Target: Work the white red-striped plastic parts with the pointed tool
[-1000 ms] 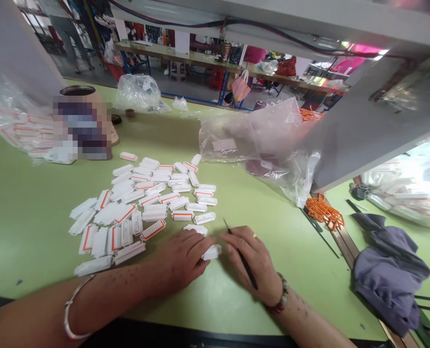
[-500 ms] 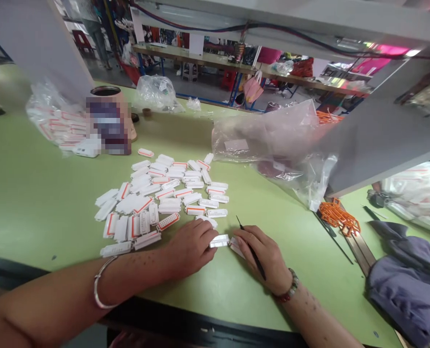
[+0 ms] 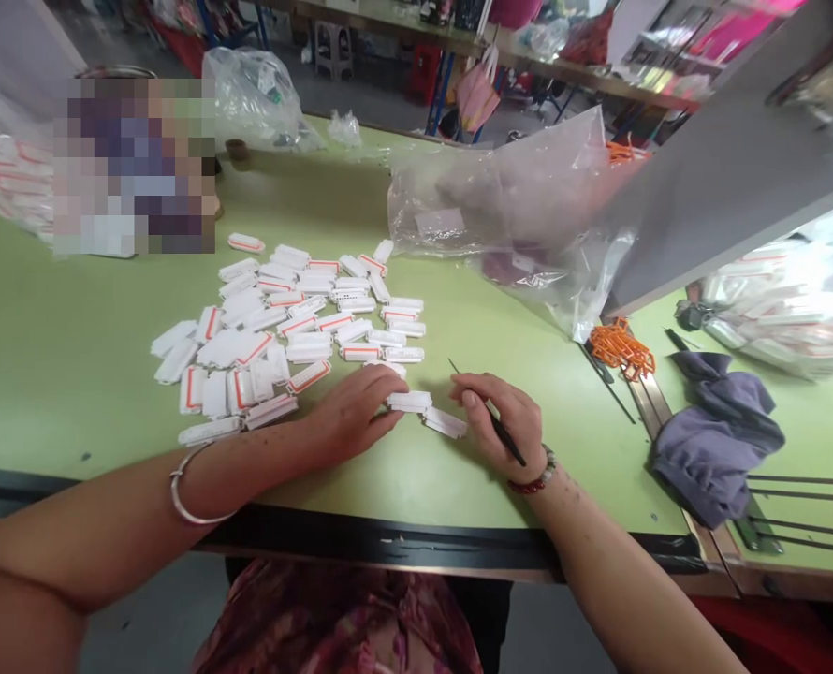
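Observation:
Several small white plastic connector pieces, many with an orange stripe, lie spread on the green table. My left hand rests palm down at the pile's near edge, its fingertips pinching one white piece. A second white piece lies just to the right, between both hands. My right hand is closed around a thin black pick tool, whose tip points up and away from me.
Clear plastic bags lie at the back right, with others at the far left and far right. Orange plastic parts and a grey cloth lie to the right. A grey slanted panel overhangs the right side.
The camera tilted down, so the table edge and my lap show. My left hand has set one white piece beside another; both hands have shifted slightly apart.

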Demonstrator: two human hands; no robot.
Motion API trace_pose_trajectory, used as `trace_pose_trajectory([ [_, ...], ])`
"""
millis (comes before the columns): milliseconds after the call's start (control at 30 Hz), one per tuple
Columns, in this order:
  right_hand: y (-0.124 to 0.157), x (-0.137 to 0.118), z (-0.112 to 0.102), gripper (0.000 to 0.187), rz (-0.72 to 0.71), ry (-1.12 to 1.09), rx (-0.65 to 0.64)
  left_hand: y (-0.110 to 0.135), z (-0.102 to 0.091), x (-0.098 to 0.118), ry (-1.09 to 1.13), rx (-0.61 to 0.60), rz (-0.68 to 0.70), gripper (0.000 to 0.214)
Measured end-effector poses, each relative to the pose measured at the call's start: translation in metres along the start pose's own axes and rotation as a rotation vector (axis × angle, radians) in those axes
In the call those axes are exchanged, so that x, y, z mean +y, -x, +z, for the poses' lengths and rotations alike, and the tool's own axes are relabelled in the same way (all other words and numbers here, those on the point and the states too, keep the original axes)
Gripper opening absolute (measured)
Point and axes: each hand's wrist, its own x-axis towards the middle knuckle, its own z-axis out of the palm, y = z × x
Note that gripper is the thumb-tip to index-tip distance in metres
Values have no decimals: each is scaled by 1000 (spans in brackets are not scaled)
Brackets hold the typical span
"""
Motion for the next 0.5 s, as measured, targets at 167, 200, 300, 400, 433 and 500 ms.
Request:
trace_pose_trajectory([
  [167, 0, -9, 2, 27, -154, -31, -67, 0, 1, 1, 9, -13, -39, 23],
  [200, -1, -11, 2, 25, -182, -51, -91, 0, 0, 2, 12, -21, -42, 25],
  [300, -4, -16, 2, 19, -230, -84, -158, -1, -2, 4, 9, -29, -41, 24],
  [400, -7, -22, 2, 15, -249, -81, -212, 0, -3, 5, 20, -25, -32, 24],
  [433, -8, -23, 3, 15, -245, -85, -228, 1, -3, 4, 29, -20, -24, 23],
  [500, -9, -23, 4, 16, -226, -107, -250, 1, -1, 3, 34, -14, -5, 21],
])
